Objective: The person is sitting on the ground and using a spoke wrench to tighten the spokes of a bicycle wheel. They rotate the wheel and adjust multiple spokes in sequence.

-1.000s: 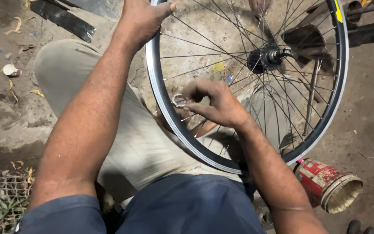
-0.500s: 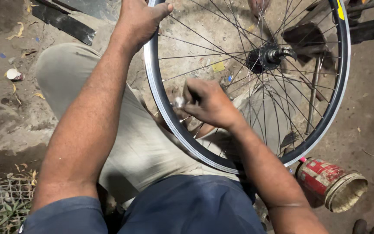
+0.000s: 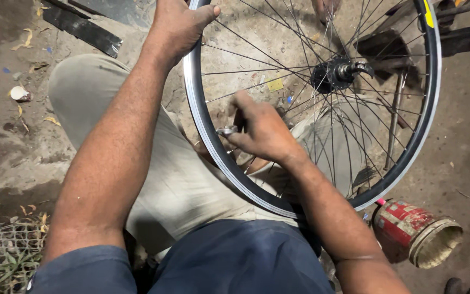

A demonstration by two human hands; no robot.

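head view shows a person sitting low on the ground with a bicycle wheel (image 3: 202, 125) held upright over the knees. the left hand (image 3: 178, 24) grips the top of the rim, thumb on one side and the other fingers wrapped over the edge, so the wheel is kept steady. the right hand (image 3: 262, 130) is inside the wheel, between the spokes (image 3: 278, 60), and its fingers are pinched together on a small metal tool (image 3: 227, 130) that sits just at the inner side of the rim, where a spoke ends. i judge that the step in hand is the adjusting of one spoke at its end near the rim. the next move would call for a small, careful turn of the tool while the left hand stops the rim from rotating. the hub (image 3: 333, 73) is in the middle, well apart from both hands. a red tin can (image 3: 409, 228) lies on the ground near the lower rim.
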